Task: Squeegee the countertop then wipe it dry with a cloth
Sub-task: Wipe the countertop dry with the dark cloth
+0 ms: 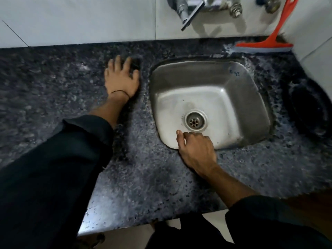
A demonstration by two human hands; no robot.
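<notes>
The dark speckled granite countertop point(143, 177) looks wet, with droplets around the sink. My left hand point(122, 78) lies palm down on it, left of the sink, fingers spread over a small dark cloth point(136, 64) that shows only at the fingertips. With its fingers curled and nothing in it, my right hand point(195, 148) rests on the sink's front rim. An orange-red squeegee point(264, 45) stands at the back right, blade on the counter and handle leaning on the wall, far from both hands.
A steel sink point(251, 83) with a drain is set into the counter. A metal tap point(192, 13) juts from the white tiled wall above it. A black round object point(307, 108) sits at the right edge. The counter's front edge runs near my body.
</notes>
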